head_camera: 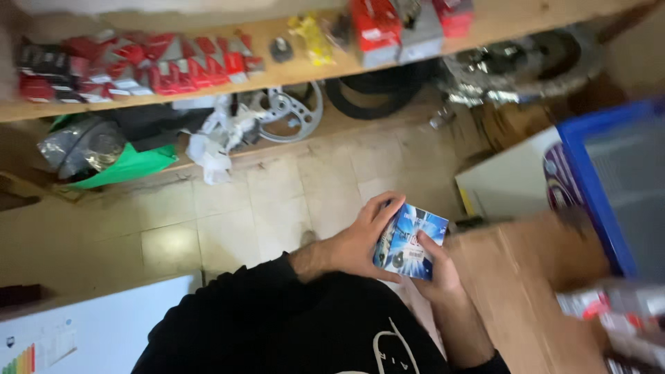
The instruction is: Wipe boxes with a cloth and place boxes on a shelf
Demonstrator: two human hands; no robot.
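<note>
Small blue box (410,242) held over tiled floor (277,201), left hand (360,239) fingers clamped on its side, right hand (438,273) fingers wrapped beneath, wooden shelf (277,73) of red packets (173,62) behind.

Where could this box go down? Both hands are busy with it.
The tiled floor lies bare between the lower shelf's green bag and the hands holding the blue box. The cardboard top at right looks free too. The upper shelf is packed with red packets.

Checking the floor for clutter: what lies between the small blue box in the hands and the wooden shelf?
Head view: only bare beige floor tiles lie between blue box and shelf.
</note>
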